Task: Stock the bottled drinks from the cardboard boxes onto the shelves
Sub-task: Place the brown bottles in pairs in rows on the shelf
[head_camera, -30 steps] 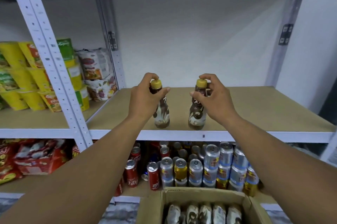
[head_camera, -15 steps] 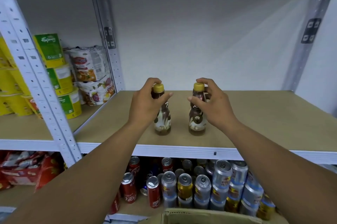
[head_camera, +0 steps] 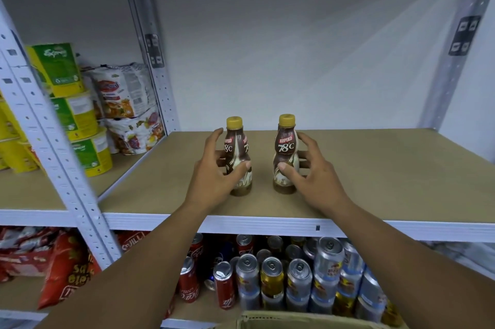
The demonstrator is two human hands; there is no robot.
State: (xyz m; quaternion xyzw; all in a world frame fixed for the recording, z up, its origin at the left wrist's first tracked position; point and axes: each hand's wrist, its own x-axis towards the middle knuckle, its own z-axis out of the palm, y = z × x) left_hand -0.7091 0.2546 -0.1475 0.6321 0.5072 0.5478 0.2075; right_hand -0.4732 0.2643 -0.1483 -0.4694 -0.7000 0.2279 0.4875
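Observation:
Two brown bottled drinks with yellow caps stand upright side by side on the wooden shelf (head_camera: 388, 181). My left hand (head_camera: 214, 176) holds the left bottle (head_camera: 233, 138) around its lower body, thumb on the front and fingers behind. On the right bottle (head_camera: 286, 145) my right hand (head_camera: 314, 176) has the same hold, thumb on the front and fingers spread behind it. Both bottle bases rest on the shelf board. The top edge of the cardboard box (head_camera: 294, 322) shows at the bottom of the view; its contents are out of sight.
Several drink cans (head_camera: 297, 275) fill the shelf below. Noodle cups (head_camera: 77, 114) and snack bags (head_camera: 126, 98) sit in the left bay behind a white perforated upright (head_camera: 67, 167). The wooden shelf runs bare to the right of the bottles, up to the white back wall.
Both hands slid from the bottle necks down to the lower bodies. The bottles moved a little further onto the shelf and now stand on it. The view tilted up, hiding most of the box.

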